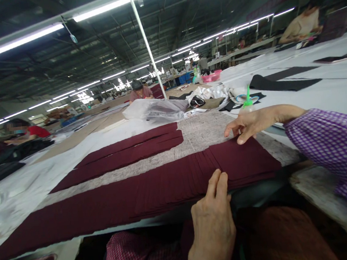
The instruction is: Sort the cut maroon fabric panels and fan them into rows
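A long stack of maroon cloth panels [137, 196] lies across the near side of the cutting table, with layered edges showing at the right end. My left hand [213, 230] comes up from below and holds the stack's near edge between its fingers. My right hand [248, 125] reaches in from the right, fingers slightly apart, just beyond the stack's far edge and over a speckled grey sheet [199, 133]. Narrower maroon strips [129, 151] lie on that sheet further out, apart from both hands.
A bulging plastic bag [154, 109], white fabric scraps [208, 92], black cloth pieces [283, 82] and a green-topped bottle [247, 104] sit on the table beyond. A pink basin [211, 76] stands farther back. Co-workers [139, 93] sit along the long tables.
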`<state>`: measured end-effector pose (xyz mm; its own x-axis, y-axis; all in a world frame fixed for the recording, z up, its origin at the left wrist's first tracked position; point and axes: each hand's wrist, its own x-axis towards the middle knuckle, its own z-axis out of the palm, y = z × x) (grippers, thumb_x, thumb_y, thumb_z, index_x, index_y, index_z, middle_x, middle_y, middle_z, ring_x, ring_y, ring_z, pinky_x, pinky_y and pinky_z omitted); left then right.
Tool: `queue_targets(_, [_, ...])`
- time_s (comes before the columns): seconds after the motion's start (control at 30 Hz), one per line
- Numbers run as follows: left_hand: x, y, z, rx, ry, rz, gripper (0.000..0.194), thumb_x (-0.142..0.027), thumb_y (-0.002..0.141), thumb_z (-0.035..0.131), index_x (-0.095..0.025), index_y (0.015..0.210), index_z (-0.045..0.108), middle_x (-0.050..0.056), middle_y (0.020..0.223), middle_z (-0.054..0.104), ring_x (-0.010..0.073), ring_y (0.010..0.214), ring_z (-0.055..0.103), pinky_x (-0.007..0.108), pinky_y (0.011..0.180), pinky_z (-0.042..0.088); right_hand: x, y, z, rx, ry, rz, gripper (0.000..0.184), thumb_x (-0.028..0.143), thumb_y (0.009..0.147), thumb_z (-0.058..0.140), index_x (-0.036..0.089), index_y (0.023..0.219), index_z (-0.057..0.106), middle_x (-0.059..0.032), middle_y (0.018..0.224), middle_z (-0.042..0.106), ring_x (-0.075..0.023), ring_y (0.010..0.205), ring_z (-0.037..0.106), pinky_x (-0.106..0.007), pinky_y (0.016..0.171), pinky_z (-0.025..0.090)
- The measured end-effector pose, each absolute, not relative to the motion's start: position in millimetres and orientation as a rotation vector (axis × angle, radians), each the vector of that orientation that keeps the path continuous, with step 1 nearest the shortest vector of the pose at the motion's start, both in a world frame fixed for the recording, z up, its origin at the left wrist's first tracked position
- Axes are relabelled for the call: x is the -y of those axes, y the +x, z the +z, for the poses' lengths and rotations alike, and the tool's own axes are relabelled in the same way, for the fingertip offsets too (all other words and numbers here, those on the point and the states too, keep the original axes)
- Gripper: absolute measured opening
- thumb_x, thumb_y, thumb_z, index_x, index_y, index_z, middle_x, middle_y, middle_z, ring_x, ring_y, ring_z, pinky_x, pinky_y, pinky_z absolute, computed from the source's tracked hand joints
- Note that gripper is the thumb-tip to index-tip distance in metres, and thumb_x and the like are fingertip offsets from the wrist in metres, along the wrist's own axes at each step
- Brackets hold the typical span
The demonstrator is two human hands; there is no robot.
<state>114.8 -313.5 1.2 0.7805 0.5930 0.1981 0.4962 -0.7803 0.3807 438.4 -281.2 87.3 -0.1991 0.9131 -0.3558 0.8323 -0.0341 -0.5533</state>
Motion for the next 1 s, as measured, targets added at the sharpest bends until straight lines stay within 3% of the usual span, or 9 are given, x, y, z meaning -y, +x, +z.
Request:
queue_targets(0.1, [314.5, 115.8, 1.5, -0.855, 2.737, 0.415, 0.061, -0.011, 0.095, 0.041, -0.029, 0.153, 0.039, 0.001, 0.161, 0.039, 0.0224, 0.09, 0.077, 0.041, 0.079, 0.066, 285.5, 444.1, 88.3, 1.993, -1.965, 1.048, 0.063, 0.049, 0.082, 0.072, 0.014, 0.131, 0.054, -0.0118, 0.103, 0.066, -0.0249, 0.086, 0.064, -0.033, 0.065, 0.054])
queue_targets(0.2, [315.0, 116.9, -0.3, -0.878, 2.825, 0.369, 0.063, -0.009, 0.092, 0.041, -0.031, 0.151, 0.044, 0.002, 0.162, 0.036, 0.0216, 0.076, 0.077, 0.04, 0.065, 0.066, 287.1, 447.0, 87.6, 1.956, -1.971, 1.056, 0.049, 0.037, 0.083, 0.073, 0.017, 0.125, 0.055, -0.0072, 0.105, 0.062, -0.0181, 0.079, 0.062, -0.032, 0.066, 0.055])
queue_targets(0.3, [314.8, 117.4, -2.2, -0.876, 2.856, 0.377, 0.061, -0.01, 0.091, 0.042, -0.03, 0.149, 0.047, 0.003, 0.161, 0.038, 0.0212, 0.074, 0.077, 0.038, 0.062, 0.066, 286.8, 446.6, 88.7, 1.954, -1.959, 1.048, 0.043, 0.032, 0.085, 0.072, 0.019, 0.123, 0.055, -0.0055, 0.107, 0.06, -0.0164, 0.078, 0.06, -0.032, 0.067, 0.054])
queue_targets(0.5, [315.3, 117.2, -3.6, -0.86, 2.845, 0.409, 0.06, -0.011, 0.092, 0.041, -0.03, 0.148, 0.047, 0.004, 0.161, 0.039, 0.0213, 0.07, 0.076, 0.04, 0.058, 0.066, 284.6, 438.4, 89.5, 2.006, -1.907, 1.028, 0.054, 0.045, 0.076, 0.073, 0.018, 0.12, 0.059, -0.0061, 0.095, 0.065, -0.0221, 0.084, 0.061, -0.032, 0.07, 0.049])
queue_targets(0.73, [317.6, 117.3, -3.7, -0.847, 2.801, 0.397, 0.06, -0.01, 0.092, 0.041, -0.028, 0.149, 0.046, 0.003, 0.162, 0.036, 0.0235, 0.079, 0.077, 0.044, 0.065, 0.066, 273.4, 436.7, 72.2, 2.073, -1.89, 1.06, 0.059, 0.045, 0.07, 0.075, 0.018, 0.121, 0.06, -0.0053, 0.093, 0.067, -0.0228, 0.084, 0.063, -0.034, 0.074, 0.05])
queue_targets(0.9, [316.1, 116.9, -3.1, -0.854, 2.686, 0.431, 0.054, -0.014, 0.096, 0.04, -0.02, 0.15, 0.043, 0.0, 0.162, 0.037, 0.0245, 0.092, 0.076, 0.047, 0.08, 0.065, 270.0, 441.6, 69.0, 2.085, -1.907, 0.99, 0.058, 0.053, 0.066, 0.078, 0.022, 0.114, 0.065, -0.0052, 0.1, 0.068, -0.0276, 0.093, 0.064, -0.037, 0.082, 0.051])
queue_targets(1.0, [315.8, 115.8, -1.9, -0.839, 2.644, 0.444, 0.054, -0.015, 0.096, 0.041, -0.019, 0.15, 0.043, 0.0, 0.162, 0.037, 0.0248, 0.098, 0.075, 0.048, 0.086, 0.064, 268.6, 441.4, 67.4, 2.1, -1.894, 0.965, 0.055, 0.049, 0.061, 0.08, 0.024, 0.109, 0.067, -0.0041, 0.104, 0.069, -0.0284, 0.097, 0.063, -0.037, 0.087, 0.05])
